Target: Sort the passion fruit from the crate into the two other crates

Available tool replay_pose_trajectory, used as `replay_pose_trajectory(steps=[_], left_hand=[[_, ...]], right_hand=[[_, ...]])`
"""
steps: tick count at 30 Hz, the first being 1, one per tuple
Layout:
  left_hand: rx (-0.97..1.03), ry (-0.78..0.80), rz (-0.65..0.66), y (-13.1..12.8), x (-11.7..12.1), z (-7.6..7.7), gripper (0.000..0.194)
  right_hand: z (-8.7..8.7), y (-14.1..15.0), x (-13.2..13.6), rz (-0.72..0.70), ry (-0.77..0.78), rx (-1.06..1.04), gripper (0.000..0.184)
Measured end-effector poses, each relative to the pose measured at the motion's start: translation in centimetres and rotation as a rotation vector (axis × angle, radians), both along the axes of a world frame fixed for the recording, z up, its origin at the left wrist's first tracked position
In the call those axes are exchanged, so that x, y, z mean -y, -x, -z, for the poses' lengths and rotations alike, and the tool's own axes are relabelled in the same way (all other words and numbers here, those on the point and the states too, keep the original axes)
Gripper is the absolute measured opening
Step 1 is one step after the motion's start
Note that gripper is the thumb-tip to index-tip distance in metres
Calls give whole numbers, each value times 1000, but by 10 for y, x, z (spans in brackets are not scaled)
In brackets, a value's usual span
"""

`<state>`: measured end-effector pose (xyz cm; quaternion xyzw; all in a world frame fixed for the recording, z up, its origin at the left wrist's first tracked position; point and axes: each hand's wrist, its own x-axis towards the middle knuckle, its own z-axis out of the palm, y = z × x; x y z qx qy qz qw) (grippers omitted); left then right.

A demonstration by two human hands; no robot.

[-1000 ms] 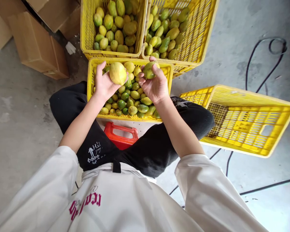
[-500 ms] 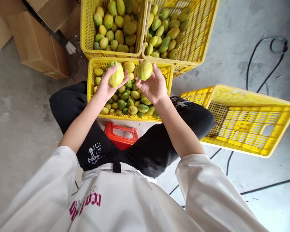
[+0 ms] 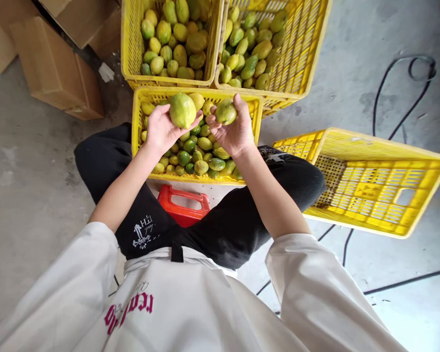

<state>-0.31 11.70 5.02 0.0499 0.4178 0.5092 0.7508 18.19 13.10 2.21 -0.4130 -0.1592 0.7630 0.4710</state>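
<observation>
My left hand (image 3: 162,131) cups a large yellow-green fruit (image 3: 182,110), palm up, fingers curled round it. My right hand (image 3: 236,131) grips a smaller green fruit (image 3: 226,111) between thumb and fingers. Both hands hover close together over the near yellow crate (image 3: 138,143), which is filled with several green and yellow fruits (image 3: 200,151). The crate sits on the floor between my knees.
Two more yellow crates of fruit stand behind, one at back left (image 3: 130,44) and one at back right (image 3: 302,54). A yellow crate (image 3: 374,181) holding no fruit lies tilted on the right. A red stool (image 3: 183,205) is under me. Cardboard boxes (image 3: 55,68) sit at left; black cables (image 3: 396,107) cross the concrete floor.
Both fruits have been turned in my hands. The left fruit now shows its greener side, and my right fingers have closed further round the smaller fruit, which sits a little lower.
</observation>
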Motion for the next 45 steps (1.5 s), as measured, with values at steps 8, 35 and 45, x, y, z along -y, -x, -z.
replay_pose_trajectory(steps=[8, 35, 45], left_hand=[[-204, -2, -32, -10, 4, 9, 22], [-164, 12, 9, -5, 3, 17, 35], [-118, -13, 108, -7, 4, 20, 12]], right_hand=[[3, -5, -1, -22, -95, -1, 37], [-11, -1, 1, -53, 15, -34, 24], [0, 2, 4, -72, 78, 29, 31]])
